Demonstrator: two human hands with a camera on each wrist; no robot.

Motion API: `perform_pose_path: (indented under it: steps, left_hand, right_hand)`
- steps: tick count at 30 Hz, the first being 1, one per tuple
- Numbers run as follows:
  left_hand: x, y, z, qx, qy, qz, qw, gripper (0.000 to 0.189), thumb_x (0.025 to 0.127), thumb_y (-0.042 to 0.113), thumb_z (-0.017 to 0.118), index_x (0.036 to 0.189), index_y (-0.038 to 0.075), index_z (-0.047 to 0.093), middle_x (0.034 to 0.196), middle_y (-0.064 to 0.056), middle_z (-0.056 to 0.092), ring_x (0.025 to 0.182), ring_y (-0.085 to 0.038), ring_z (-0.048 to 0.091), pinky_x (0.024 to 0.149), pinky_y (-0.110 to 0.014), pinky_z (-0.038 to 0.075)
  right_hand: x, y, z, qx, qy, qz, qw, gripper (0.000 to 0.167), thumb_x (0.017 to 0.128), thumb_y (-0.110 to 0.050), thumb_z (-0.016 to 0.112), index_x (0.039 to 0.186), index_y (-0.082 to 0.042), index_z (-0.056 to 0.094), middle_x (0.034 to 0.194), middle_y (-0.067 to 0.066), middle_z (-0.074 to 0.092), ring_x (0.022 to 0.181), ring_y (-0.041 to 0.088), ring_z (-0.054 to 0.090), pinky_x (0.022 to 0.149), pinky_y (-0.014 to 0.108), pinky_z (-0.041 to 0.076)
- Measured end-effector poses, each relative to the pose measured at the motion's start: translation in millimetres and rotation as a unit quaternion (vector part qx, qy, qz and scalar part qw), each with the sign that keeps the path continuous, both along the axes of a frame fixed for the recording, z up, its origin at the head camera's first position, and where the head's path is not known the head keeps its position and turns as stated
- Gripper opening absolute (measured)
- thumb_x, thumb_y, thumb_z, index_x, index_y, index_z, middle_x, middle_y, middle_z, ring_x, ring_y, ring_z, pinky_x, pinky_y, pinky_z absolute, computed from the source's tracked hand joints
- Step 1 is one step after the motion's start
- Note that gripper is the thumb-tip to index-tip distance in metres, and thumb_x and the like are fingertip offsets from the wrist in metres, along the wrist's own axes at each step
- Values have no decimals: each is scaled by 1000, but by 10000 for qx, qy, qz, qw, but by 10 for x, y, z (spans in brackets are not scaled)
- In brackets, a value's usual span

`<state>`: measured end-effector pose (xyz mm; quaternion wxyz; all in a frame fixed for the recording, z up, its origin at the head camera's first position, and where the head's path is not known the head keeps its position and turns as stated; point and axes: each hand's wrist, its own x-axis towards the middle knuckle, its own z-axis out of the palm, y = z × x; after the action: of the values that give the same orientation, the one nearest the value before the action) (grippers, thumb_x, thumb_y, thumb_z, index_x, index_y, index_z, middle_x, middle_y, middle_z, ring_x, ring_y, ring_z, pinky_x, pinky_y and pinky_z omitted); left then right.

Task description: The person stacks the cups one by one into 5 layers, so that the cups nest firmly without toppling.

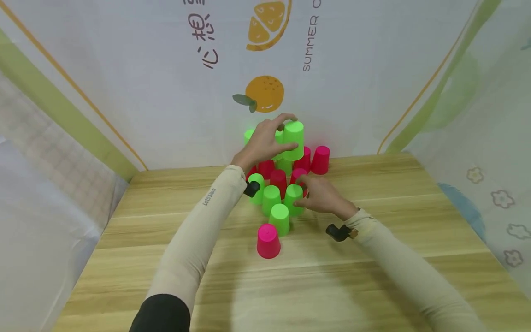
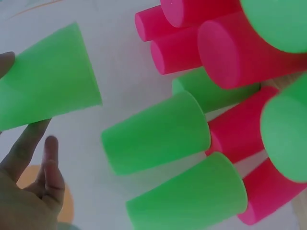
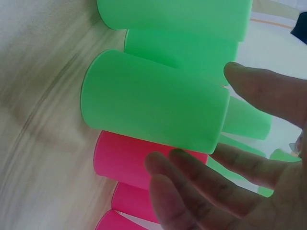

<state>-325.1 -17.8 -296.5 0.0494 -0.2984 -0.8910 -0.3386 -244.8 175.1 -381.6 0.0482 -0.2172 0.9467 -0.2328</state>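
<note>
My left hand [image 1: 267, 140] grips an upside-down green plastic cup [image 1: 294, 138] between thumb and fingers, raised at the back of the cup group. In the left wrist view this held cup [image 2: 53, 81] stands apart from two green cups [image 2: 158, 134] that sit on red ones. Lower down, my right hand [image 1: 325, 196] reaches around a green cup [image 1: 293, 203] in the front part of the group. In the right wrist view its thumb is beside the top of that cup [image 3: 153, 100], and its loosely bent fingers [image 3: 211, 177] spread along the other side, by a red cup.
Several red and green cups stand upside down close together, among them a green cup [image 1: 279, 221] and a red cup [image 1: 268, 242] in front. Another red cup [image 1: 321, 160] stands at the back right. Behind the wooden table [image 1: 352, 281] hangs a printed white curtain [image 1: 352, 83].
</note>
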Motion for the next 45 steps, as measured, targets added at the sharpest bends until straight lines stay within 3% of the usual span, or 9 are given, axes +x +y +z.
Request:
perform_pose_path:
  steps: [11, 15, 19, 25, 34, 45]
  left_hand:
    - [-241, 257, -117, -131, 136, 367, 9991, 55, 85, 31, 80, 133, 19, 56, 130, -10, 63, 126, -27, 52, 102, -42, 50]
    - [-293, 295, -154, -229, 142, 667, 9974, 57, 83, 32, 83, 132, 18, 58, 130, -10, 65, 127, -27, 50, 103, -42, 50]
    - [-312, 340, -201, -197, 62, 956, 9952, 58, 82, 34, 83, 133, 20, 60, 132, -7, 65, 127, -27, 45, 103, -41, 49]
    - [-358, 389, -258, -281, 192, 1124, 9931, 57, 83, 39, 82, 133, 21, 62, 129, -4, 68, 127, -27, 41, 107, -44, 38]
    - [-398, 392, -331, -496, 154, 1282, 9904, 59, 85, 37, 81, 135, 17, 58, 128, -12, 58, 127, -31, 39, 104, -45, 39]
    - [-453, 452, -382, -1141, 606, 1442, 9811, 60, 87, 41, 78, 139, 19, 58, 118, -8, 70, 128, -30, 39, 105, -50, 28]
  right_hand:
    - [45, 18, -31, -230, 202, -122, 9995, 44, 83, -21, 81, 118, -1, 63, 103, 13, 72, 87, 27, 68, 73, 33, 59]
    - [30, 18, -76, -228, 342, -63, 9991, 39, 84, -22, 80, 115, -2, 66, 101, 12, 72, 84, 22, 68, 72, 32, 58]
    - [42, 19, -100, -258, 375, -66, 9989, 38, 86, -23, 79, 115, -3, 67, 101, 12, 72, 85, 23, 68, 73, 32, 58]
    - [54, 25, -118, -299, 393, -110, 9987, 38, 86, -22, 78, 117, -3, 67, 102, 11, 73, 92, 29, 70, 75, 34, 58]
    - [36, 8, -106, -298, 275, -205, 9990, 37, 87, -23, 77, 118, -5, 67, 101, 9, 72, 93, 25, 68, 78, 35, 58]
    - [38, 10, -143, -336, 275, -261, 9987, 37, 87, -23, 77, 118, -6, 66, 101, 8, 72, 92, 24, 68, 77, 33, 58]
